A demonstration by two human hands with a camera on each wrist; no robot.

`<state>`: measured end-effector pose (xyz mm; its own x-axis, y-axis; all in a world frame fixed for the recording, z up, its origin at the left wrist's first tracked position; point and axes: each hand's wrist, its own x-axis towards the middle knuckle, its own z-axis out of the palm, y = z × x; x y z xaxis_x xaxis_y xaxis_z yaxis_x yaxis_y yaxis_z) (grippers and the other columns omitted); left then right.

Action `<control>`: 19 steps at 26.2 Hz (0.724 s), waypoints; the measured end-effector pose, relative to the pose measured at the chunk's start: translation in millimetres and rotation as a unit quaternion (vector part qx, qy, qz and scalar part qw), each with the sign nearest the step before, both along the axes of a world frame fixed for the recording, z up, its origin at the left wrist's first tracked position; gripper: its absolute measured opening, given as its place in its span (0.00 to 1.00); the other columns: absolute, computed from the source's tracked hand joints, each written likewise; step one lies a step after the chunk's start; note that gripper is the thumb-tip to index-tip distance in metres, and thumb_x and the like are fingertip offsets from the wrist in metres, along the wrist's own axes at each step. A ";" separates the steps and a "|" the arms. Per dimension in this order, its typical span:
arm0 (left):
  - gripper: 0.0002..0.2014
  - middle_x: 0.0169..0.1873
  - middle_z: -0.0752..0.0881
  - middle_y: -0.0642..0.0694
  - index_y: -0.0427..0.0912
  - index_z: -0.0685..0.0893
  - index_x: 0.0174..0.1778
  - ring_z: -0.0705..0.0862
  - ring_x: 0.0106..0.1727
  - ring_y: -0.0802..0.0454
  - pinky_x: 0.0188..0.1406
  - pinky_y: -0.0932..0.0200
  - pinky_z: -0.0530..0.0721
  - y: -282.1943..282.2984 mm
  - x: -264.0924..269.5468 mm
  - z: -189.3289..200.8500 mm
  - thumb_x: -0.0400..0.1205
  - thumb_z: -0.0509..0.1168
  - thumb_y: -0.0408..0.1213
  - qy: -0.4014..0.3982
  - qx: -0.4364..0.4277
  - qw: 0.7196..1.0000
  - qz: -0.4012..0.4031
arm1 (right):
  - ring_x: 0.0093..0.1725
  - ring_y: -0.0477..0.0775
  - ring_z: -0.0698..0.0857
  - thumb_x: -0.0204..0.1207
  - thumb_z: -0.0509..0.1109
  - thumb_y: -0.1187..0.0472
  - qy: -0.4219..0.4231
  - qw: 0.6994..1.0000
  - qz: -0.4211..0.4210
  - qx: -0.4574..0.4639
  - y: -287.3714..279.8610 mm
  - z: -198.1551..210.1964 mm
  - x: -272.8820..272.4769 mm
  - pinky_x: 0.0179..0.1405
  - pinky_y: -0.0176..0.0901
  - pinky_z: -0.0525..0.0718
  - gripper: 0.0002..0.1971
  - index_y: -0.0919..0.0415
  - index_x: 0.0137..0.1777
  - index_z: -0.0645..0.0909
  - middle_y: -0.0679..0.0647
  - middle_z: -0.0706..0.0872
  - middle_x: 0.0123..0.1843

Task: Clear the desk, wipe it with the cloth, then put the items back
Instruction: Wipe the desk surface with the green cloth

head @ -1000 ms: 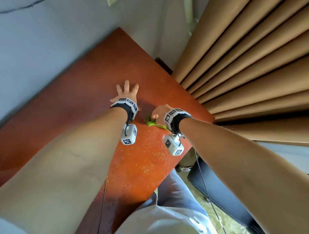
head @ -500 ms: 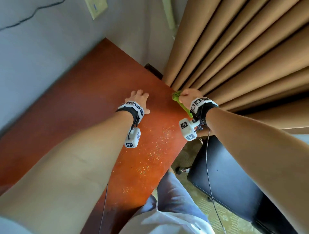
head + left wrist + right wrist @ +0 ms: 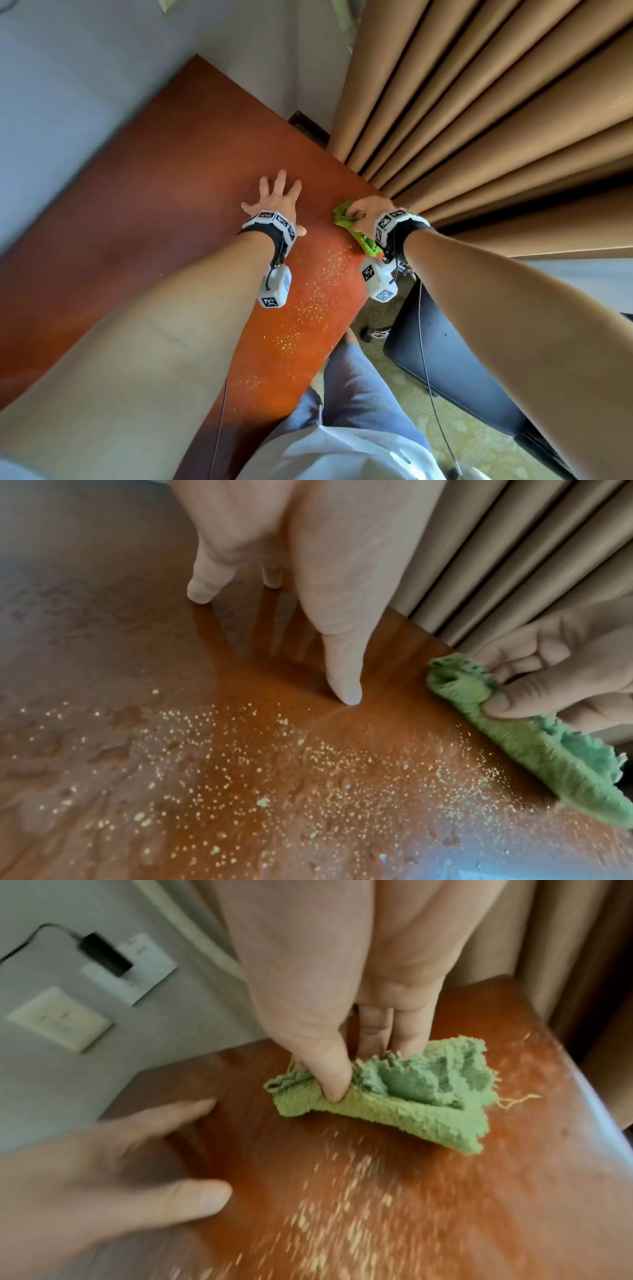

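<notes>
The reddish-brown wooden desk [image 3: 164, 192] is bare apart from a scatter of pale yellow-green crumbs [image 3: 315, 301] near its right edge. A crumpled green cloth [image 3: 346, 219] lies on the desk by that edge, and my right hand [image 3: 368, 212] grips it with thumb and curled fingers. The right wrist view shows the cloth [image 3: 411, 1096] pinched under the thumb. My left hand [image 3: 277, 198] rests flat on the desk just left of the cloth, fingers spread. In the left wrist view its fingers [image 3: 339, 653] touch the wood, with crumbs [image 3: 240, 764] in front and the cloth [image 3: 531, 742] at right.
Tan curtains [image 3: 479, 120] hang right against the desk's right edge. A grey wall [image 3: 68, 85] runs along the far side, with outlets and a plugged charger [image 3: 103, 953]. A black chair [image 3: 455, 359] stands on patterned carpet to the right, beside my legs.
My right hand swung the cloth out to the desk's right edge by the curtain, then came back a little left onto the desk. My left hand's fingers have spread flat again.
</notes>
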<state>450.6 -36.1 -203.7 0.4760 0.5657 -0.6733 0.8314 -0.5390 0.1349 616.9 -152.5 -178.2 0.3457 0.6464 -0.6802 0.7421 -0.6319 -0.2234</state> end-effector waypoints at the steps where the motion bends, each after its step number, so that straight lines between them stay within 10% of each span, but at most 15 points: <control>1: 0.55 0.84 0.38 0.54 0.61 0.48 0.84 0.39 0.85 0.39 0.69 0.16 0.62 0.4 0.3 -1.4 0.70 0.80 0.53 0.000 -0.002 1.000 0.004 | 0.57 0.52 0.85 0.74 0.72 0.52 0.012 0.999 0.039 -0.010 2.1 -2.2 -12.4 0.58 0.43 0.86 0.17 0.41 0.64 0.84 0.45 0.85 0.62; 7: 0.55 0.84 0.36 0.55 0.63 0.47 0.83 0.38 0.85 0.40 0.69 0.17 0.61 2.4 -2.8 -7.4 0.70 0.81 0.46 0.004 -0.012 1.000 0.008 | 0.56 0.51 0.86 0.77 0.68 0.58 0.054 0.988 0.138 -0.029 0.4 -7.3 -62.5 0.55 0.46 0.89 0.16 0.44 0.63 0.84 0.47 0.85 0.61; 13: 0.56 0.84 0.36 0.53 0.60 0.46 0.85 0.37 0.85 0.39 0.70 0.16 0.61 0.3 -2.0 1.8 0.70 0.79 0.54 0.005 -0.016 1.000 0.002 | 0.52 0.50 0.84 0.72 0.72 0.48 0.008 0.987 -0.131 0.093 -8.4 20.4 6.9 0.54 0.38 0.84 0.11 0.48 0.52 0.88 0.48 0.85 0.51; 19: 0.54 0.84 0.36 0.53 0.60 0.46 0.85 0.37 0.85 0.39 0.70 0.16 0.60 -0.7 -2.8 2.1 0.72 0.78 0.53 0.000 -0.016 1.000 0.007 | 0.54 0.56 0.85 0.73 0.74 0.60 -0.025 0.992 -0.097 -0.078 -31.6 9.0 53.8 0.53 0.43 0.86 0.17 0.50 0.62 0.86 0.54 0.86 0.59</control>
<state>447.8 -36.8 -201.7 0.4686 0.5506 -0.6909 0.8385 -0.5235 0.1515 670.7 -184.1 -169.2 0.4891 0.4530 -0.7454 0.6111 -0.7877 -0.0777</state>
